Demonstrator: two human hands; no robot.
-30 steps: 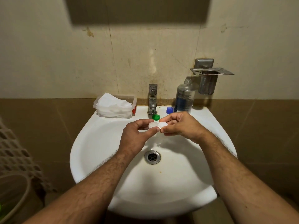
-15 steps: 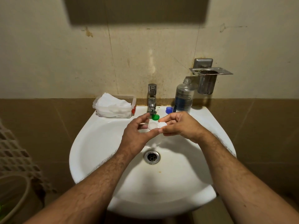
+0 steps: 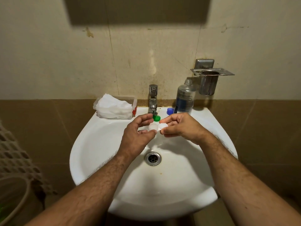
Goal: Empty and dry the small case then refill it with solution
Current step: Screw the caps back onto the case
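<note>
Head view: left hand (image 3: 138,136) pinches the small case (image 3: 158,127) by one well, right hand (image 3: 180,126) pinches the other, above the sink (image 3: 97,144). Wet plastic, thin grips; a slip likely drops it toward the drain (image 3: 153,158).

Bathroom — sink (image 3: 91,154), tap (image 3: 153,98), tiles

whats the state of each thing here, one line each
case: both caps off, held over the sink by both hands
left hand: pinches the case's left end
right hand: pinches its right end
green cap: off, on the rim
blue cap: off, on the rim
bottle: upright, uncapped
tap: no water running
</note>
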